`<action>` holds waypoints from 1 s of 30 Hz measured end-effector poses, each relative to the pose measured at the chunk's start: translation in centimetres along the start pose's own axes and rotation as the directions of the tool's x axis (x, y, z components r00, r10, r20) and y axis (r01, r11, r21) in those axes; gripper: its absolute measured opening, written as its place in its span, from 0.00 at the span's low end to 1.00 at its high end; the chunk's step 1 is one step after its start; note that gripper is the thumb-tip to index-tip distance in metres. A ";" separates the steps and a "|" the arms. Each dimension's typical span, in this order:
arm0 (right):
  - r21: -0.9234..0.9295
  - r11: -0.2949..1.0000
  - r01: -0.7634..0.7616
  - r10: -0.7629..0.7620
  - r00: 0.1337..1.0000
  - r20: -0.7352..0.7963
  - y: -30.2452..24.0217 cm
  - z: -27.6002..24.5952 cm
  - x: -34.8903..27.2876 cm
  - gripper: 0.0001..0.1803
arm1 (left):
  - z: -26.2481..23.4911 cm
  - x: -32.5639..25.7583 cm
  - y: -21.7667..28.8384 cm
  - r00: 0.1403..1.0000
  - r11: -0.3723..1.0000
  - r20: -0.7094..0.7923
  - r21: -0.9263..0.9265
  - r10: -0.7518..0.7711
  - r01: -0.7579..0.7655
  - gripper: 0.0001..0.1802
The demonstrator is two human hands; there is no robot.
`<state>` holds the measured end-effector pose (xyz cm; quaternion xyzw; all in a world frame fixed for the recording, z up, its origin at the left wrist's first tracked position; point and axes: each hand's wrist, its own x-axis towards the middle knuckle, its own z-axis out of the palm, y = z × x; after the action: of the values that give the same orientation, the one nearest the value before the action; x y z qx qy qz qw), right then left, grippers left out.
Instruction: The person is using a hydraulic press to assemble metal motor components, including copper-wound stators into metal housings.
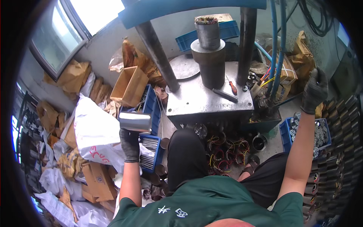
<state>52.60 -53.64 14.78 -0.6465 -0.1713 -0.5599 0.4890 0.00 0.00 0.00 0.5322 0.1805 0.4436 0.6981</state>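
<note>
My left hand (129, 145), in a dark grey glove, is shut on a shiny metal cylinder (135, 122), held on its side to the left of the press table (189, 100). Far to the right, my gloved right hand (316, 90) is raised beside the blue hoses, fingers pointing up with nothing visible in them. On the press table stands a thick steel post (212, 72) with a wide collar. A metal sleeve (208, 36) sits upright on it, with coloured wires showing at its top. A red-handled screwdriver (231, 87) and a dark bar (225, 95) lie beside the post.
Two steel columns (246, 45) flank the post under a blue beam (193, 13). Blue hoses (278, 56) run down at right. A blue bin (324, 132) holds metal discs. Wound wire coils (223, 153) lie below the table. A white sack (96, 126) and cardboard crowd the left.
</note>
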 end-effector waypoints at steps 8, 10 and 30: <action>0.266 0.960 -0.082 0.116 0.986 -0.116 -1.7 -2.3 -1.4 0.09 | 17.0 6.5 -0.9 0.938 0.926 0.287 0.261 0.197 -0.274 0.39; 0.283 0.957 -0.060 0.098 0.988 -0.122 -1.8 -2.1 -1.2 0.09 | 21.5 7.9 -0.8 0.951 0.996 0.299 -0.049 0.086 -0.074 0.35; 0.309 0.945 -0.110 0.141 0.987 -0.079 -3.3 -2.5 -1.5 0.09 | 41.1 25.9 3.6 0.980 0.918 0.150 -0.392 0.131 -0.062 0.37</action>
<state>48.18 -53.65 14.63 -0.5443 -0.1892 -0.5264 0.6251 42.21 -2.81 24.05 0.4294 0.0017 0.4565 0.7793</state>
